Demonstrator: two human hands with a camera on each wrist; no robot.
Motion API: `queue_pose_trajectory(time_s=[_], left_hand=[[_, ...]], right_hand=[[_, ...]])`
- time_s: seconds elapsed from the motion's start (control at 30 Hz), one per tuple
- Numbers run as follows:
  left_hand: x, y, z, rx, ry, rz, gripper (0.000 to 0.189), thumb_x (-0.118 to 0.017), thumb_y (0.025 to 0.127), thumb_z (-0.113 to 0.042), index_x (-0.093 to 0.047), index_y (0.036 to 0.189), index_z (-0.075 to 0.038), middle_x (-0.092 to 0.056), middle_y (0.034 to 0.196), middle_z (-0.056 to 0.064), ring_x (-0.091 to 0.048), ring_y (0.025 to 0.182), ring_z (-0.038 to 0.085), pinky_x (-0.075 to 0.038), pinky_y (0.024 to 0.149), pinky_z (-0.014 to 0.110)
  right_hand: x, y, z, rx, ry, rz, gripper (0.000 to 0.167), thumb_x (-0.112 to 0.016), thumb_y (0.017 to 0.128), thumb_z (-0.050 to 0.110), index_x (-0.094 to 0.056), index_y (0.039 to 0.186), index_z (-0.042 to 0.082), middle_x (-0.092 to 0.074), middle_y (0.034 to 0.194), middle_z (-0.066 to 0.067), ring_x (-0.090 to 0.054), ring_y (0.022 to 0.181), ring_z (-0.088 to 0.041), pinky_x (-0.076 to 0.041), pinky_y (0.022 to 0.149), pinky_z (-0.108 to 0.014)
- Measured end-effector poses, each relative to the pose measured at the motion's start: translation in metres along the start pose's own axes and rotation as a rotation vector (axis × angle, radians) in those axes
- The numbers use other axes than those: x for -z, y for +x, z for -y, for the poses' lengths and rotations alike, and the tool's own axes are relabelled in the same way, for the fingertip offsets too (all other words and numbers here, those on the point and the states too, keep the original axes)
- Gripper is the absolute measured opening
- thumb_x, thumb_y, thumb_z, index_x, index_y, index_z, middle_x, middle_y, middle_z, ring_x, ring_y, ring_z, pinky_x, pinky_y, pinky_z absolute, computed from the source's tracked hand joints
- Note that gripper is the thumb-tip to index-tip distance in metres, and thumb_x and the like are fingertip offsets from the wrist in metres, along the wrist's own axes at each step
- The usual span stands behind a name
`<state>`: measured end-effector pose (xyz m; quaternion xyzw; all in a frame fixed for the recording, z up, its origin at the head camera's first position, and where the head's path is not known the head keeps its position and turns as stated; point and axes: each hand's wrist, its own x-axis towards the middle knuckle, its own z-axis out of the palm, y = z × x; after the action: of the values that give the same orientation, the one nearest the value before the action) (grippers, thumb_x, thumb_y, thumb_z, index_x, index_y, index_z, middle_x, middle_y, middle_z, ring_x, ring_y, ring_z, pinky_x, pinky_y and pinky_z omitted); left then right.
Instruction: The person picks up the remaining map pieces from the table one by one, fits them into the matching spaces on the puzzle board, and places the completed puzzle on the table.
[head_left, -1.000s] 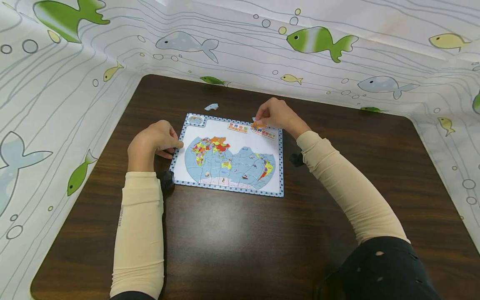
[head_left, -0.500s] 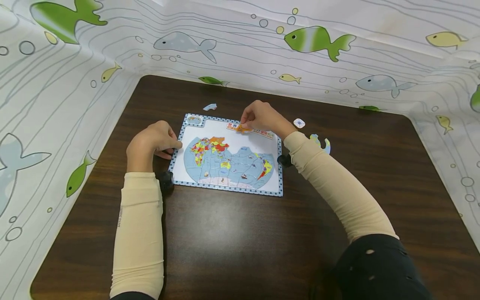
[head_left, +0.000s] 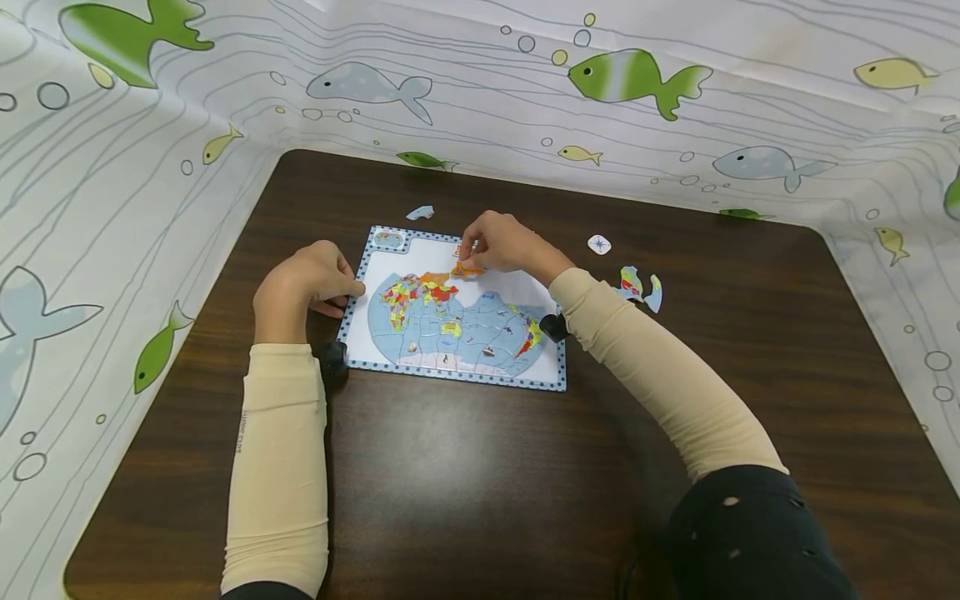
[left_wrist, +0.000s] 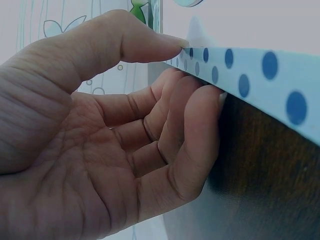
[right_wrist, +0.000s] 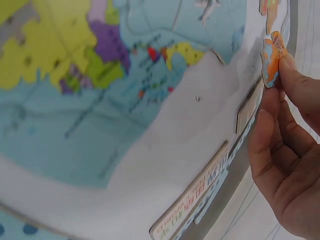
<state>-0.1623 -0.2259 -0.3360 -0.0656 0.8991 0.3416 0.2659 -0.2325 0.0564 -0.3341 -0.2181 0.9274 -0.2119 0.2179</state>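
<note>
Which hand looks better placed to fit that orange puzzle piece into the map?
Probably the right hand: it pinches the orange puzzle piece over the world map puzzle board, while the left hand, farther from the piece, holds the board's left edge.

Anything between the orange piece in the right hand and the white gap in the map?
Nothing visible. The right hand pinches the orange piece right by the gap. The title strip lies toward the board's far edge, clear of the gap; the compass piece is off the board.

Hands (head_left: 501, 242) at a map puzzle (head_left: 461, 342)
</note>
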Motion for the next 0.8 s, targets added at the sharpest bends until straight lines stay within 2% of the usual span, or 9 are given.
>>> queue_pose_trajectory(time_s=[0.23, 0.6, 0.8], left_hand=[[-0.001, 0.001, 0.0, 0.002, -0.003, 0.002, 0.026, -0.072, 0.101, -0.013, -0.058, 0.111, 0.006, -0.057, 0.104, 0.021, -0.065, 0.086, 0.027, -0.069, 0.072, 0.037], [-0.002, 0.0, 0.001, -0.002, -0.011, -0.011, 0.028, -0.072, 0.101, -0.013, -0.058, 0.113, 0.007, -0.056, 0.106, 0.022, -0.064, 0.089, 0.03, -0.069, 0.074, 0.038], [-0.001, 0.0, 0.0, -0.006, -0.002, -0.019, 0.027, -0.073, 0.101, -0.014, -0.058, 0.112, 0.006, -0.057, 0.105, 0.021, -0.064, 0.088, 0.03, -0.069, 0.073, 0.039]], right_hand=[[-0.008, 0.001, 0.006, -0.011, -0.011, 0.015, 0.009, -0.075, 0.102, 0.012, -0.079, 0.109, 0.009, -0.075, 0.113, -0.012, -0.061, 0.103, -0.026, -0.055, 0.091, -0.035], [-0.013, 0.001, 0.01, -0.008, -0.021, 0.034, 0.008, -0.075, 0.101, 0.013, -0.078, 0.108, 0.011, -0.073, 0.11, -0.011, -0.059, 0.1, -0.024, -0.053, 0.09, -0.036], [-0.014, -0.001, 0.012, 0.02, -0.048, 0.012, 0.007, -0.077, 0.1, 0.014, -0.079, 0.104, 0.009, -0.072, 0.11, -0.011, -0.06, 0.098, -0.024, -0.055, 0.089, -0.036]])
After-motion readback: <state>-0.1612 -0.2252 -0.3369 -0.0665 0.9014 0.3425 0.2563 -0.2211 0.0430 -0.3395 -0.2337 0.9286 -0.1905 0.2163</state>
